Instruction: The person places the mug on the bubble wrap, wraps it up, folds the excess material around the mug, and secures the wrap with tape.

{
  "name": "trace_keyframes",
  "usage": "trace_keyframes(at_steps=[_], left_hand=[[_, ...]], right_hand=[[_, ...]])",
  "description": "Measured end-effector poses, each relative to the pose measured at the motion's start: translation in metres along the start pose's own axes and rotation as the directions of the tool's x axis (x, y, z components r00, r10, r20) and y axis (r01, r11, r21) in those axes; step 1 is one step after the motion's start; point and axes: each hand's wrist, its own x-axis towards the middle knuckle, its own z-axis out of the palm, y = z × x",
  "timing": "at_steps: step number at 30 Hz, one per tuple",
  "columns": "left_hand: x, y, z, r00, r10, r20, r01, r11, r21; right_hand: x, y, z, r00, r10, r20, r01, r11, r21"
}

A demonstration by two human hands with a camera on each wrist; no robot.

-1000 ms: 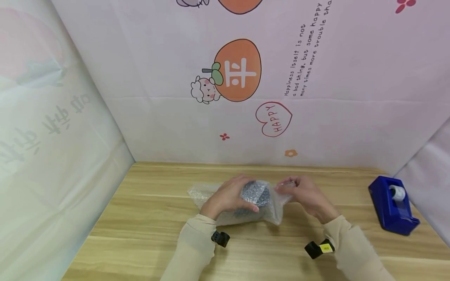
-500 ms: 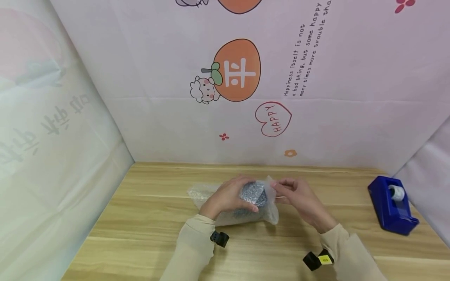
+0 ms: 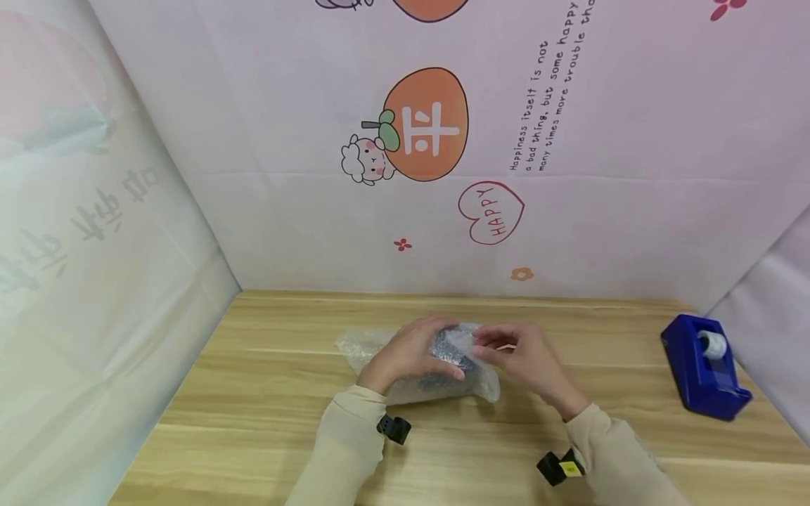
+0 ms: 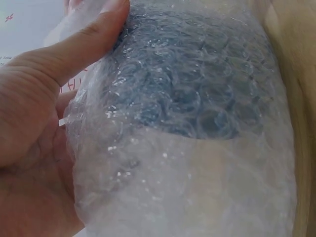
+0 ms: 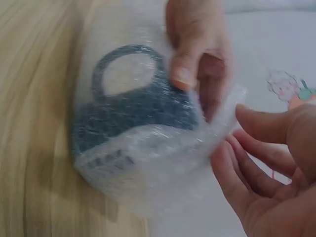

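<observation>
A dark blue mug (image 5: 133,111) lies on its side inside clear bubble wrap (image 3: 443,390); its looped handle shows through the film in the right wrist view. My left hand (image 3: 411,355) grips the wrapped mug from the left and above, its thumb (image 4: 84,44) pressing along the side. At the right end of the bundle, my right hand (image 3: 522,355) pinches the loose edge of the wrap between thumb and fingers. That edge is folded partly over the mug's end. A flattened tail of wrap (image 3: 354,348) sticks out left, beyond the left hand.
A blue tape dispenser (image 3: 705,369) with a white roll stands at the right of the wooden table (image 3: 266,422). Behind the table rises a printed white cloth wall (image 3: 304,232), with more cloth at both sides. Black cameras sit on both wrists.
My right hand has moved left, drawing the loose wrap edge from out at the right in over the mug's end. The left hand keeps its hold in place.
</observation>
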Motion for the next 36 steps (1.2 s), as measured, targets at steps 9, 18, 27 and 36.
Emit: trace_keyframes(at_steps=[9,18,27,36], left_hand=[[-0.003,-0.001,0.003,1.000,0.015,-0.024,-0.015,1.000,0.000],[-0.003,-0.002,0.002,0.999,0.016,-0.032,-0.016,1.000,-0.004],[-0.005,-0.004,0.002,0.999,-0.022,-0.039,0.024,0.998,0.066],[-0.014,-0.015,-0.007,0.994,-0.106,-0.004,0.106,0.992,0.071]], right_hand=[[0.003,-0.003,0.019,0.992,-0.091,-0.084,0.068,0.969,-0.236],[0.013,0.001,0.015,0.988,-0.150,-0.047,0.119,0.911,-0.396],[0.017,0.006,0.011,0.975,-0.155,0.159,0.200,0.926,-0.320],[0.016,0.007,0.011,0.975,-0.105,0.194,0.170,0.918,-0.358]])
